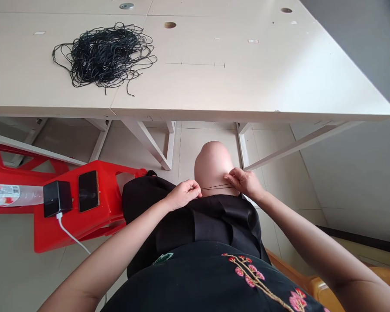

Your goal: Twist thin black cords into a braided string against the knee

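Observation:
Two thin dark strands of cord (216,187) run side by side across my bare knee (213,164), stretched between my hands. My left hand (186,193) pinches their left end beside the knee. At the knee's right side, my right hand (243,181) pinches the other end between thumb and fingers. A tangled heap of black cord (105,56) lies on the white table, toward the left, with a few loose ends near the front edge.
The white table (195,93) spans the view above my knee, its legs below. On my left, a red stool (108,186) carries a phone (88,191) and a black device (56,198) with a white cable; a plastic bottle (16,195) lies alongside. A wall stands right.

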Motion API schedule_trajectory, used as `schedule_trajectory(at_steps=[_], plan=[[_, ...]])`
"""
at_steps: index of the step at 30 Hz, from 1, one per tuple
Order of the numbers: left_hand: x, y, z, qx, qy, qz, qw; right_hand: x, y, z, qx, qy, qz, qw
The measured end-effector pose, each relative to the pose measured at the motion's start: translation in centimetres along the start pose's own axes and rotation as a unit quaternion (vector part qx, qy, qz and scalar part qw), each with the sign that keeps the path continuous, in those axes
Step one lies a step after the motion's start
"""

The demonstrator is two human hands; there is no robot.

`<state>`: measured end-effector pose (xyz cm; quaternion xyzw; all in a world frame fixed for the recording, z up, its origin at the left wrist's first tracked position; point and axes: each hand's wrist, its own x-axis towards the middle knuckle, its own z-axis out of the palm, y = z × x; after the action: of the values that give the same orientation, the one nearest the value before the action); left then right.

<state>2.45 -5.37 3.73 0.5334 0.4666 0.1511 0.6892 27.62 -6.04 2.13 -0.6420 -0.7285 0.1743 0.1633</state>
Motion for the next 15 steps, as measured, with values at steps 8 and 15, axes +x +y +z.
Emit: schedule_trajectory(at_steps=[8,15], plan=[[0.5,0.8,-0.9,-0.006,0.043,-0.094,0.995,1.8,2.4,-0.2,0.01,0.001,0.053,0.999],[0.7,0.8,-0.8,-0.009,0.047,-0.105,0.993,0.6,0.4,0.3,-0.015,0.089,-0.033,0.995]])
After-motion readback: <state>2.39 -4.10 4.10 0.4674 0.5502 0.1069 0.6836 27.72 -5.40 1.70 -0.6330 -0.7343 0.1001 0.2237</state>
